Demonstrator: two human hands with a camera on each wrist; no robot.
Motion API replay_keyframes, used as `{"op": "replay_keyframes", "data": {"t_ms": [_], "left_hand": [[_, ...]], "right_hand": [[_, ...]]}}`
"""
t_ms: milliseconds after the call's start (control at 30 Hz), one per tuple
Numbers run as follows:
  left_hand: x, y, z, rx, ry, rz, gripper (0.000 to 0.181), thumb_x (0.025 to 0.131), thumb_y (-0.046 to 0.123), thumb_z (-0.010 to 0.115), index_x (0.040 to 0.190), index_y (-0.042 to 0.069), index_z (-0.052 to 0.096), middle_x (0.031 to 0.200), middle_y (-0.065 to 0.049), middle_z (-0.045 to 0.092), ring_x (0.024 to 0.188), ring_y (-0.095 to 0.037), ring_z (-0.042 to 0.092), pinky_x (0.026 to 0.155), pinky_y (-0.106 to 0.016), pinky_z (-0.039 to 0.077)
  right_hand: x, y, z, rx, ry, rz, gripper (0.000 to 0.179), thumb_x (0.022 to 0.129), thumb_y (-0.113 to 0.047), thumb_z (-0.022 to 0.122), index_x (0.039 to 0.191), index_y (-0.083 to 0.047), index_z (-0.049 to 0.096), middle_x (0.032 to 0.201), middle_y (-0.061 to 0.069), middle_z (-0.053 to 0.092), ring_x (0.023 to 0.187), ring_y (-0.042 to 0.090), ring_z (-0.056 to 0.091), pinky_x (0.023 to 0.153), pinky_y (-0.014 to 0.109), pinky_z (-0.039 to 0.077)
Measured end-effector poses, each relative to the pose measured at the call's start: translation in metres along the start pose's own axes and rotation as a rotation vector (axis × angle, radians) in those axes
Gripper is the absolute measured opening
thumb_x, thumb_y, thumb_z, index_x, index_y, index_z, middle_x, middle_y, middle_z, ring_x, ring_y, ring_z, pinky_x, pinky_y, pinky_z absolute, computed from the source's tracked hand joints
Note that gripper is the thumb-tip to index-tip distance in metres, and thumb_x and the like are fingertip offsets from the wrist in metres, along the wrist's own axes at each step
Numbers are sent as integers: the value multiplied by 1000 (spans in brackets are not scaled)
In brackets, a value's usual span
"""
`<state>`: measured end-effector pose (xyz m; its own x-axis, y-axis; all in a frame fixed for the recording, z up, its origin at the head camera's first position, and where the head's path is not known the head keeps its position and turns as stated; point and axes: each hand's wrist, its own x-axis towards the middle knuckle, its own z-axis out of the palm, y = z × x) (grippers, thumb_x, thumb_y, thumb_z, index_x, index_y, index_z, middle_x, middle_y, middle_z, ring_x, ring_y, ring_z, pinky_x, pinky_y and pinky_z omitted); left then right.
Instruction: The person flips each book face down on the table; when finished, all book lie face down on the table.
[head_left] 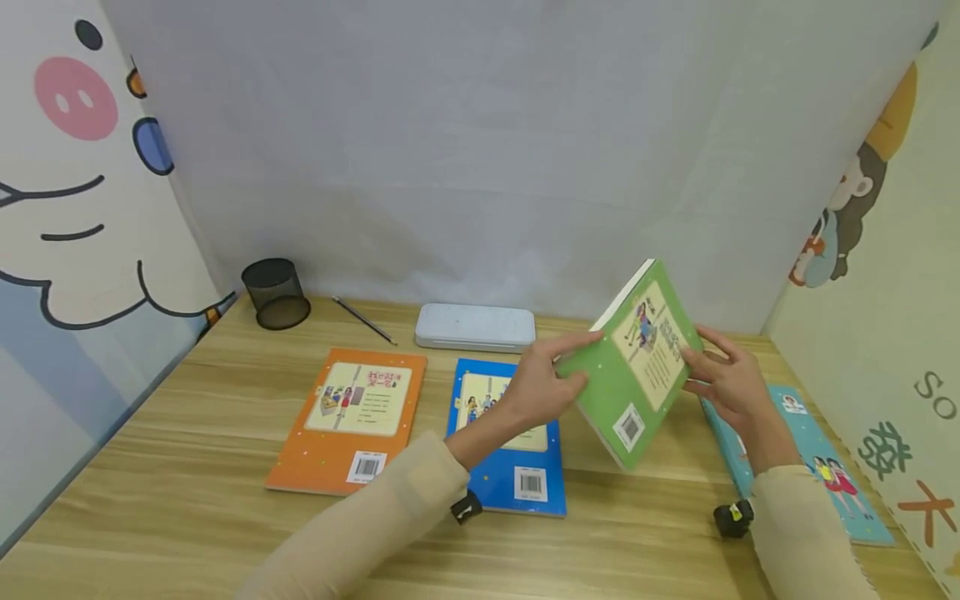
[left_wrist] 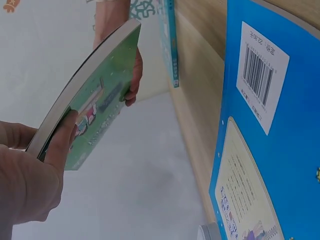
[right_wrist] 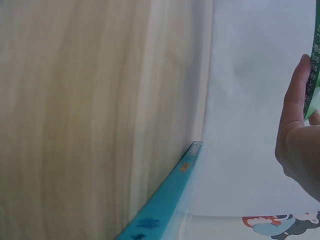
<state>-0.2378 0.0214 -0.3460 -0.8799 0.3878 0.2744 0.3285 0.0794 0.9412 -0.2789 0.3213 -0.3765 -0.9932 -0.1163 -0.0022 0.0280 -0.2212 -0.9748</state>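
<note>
A green book [head_left: 633,367] is held up, tilted, above the table between both hands. My left hand [head_left: 546,379] grips its left edge, the thumb and a finger on opposite faces; the left wrist view shows the pages' edge of the book [left_wrist: 82,90] beside those fingers. At the opposite, spine side my right hand [head_left: 731,387] pinches the book. Its illustrated cover with a barcode faces the head camera. Below the left forearm lies a blue book [head_left: 551,467], partly covered by that arm. A light-blue book [head_left: 847,492] lies under the right forearm.
An orange book [head_left: 300,458] lies flat at the left. Along the back are a black mesh pen cup [head_left: 276,292], a pencil [head_left: 365,321] and a pale pencil case [head_left: 475,327]. A grey-white curtain [head_left: 480,150] rises behind the wooden table [head_left: 172,467].
</note>
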Motion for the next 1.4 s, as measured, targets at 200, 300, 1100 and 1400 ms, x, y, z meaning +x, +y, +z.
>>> {"op": "replay_keyframes", "data": {"t_ms": [200, 300, 1100, 1400], "left_hand": [[-1, -6, -1, 86, -56, -100, 65, 85, -11, 60, 144, 14, 54, 148, -15, 53, 74, -14, 64, 46, -17, 39], [-2, -10, 0, 149, -87, -157, 65, 85, -8, 63, 145, 15, 53, 146, -15, 55, 57, -11, 55, 44, -17, 37], [-25, -41, 33, 182, -132, -328, 74, 79, -2, 79, 146, 7, 50, 126, -23, 63, 64, -11, 62, 57, -21, 55], [-26, -46, 40, 130, -228, -400, 73, 80, -6, 78, 147, 6, 49, 81, -14, 63, 55, -19, 65, 53, -28, 58]], "right_hand": [[-2, -4, -7, -66, -15, 5, 43, 96, -1, 62, 133, -22, 52, 94, -1, 70, 80, 13, 71, 66, 29, 61], [-2, -7, -11, -119, -23, 9, 43, 96, -2, 64, 132, -23, 54, 93, -2, 69, 80, 13, 71, 66, 29, 61], [23, -20, -21, -751, -129, 177, 70, 101, -24, 61, 155, 2, 26, 154, 42, 19, 93, 1, 63, 81, 32, 60], [36, -18, -17, -908, -204, 235, 68, 99, -21, 64, 152, 6, 31, 142, 38, 40, 106, 27, 64, 85, 41, 59]]}}
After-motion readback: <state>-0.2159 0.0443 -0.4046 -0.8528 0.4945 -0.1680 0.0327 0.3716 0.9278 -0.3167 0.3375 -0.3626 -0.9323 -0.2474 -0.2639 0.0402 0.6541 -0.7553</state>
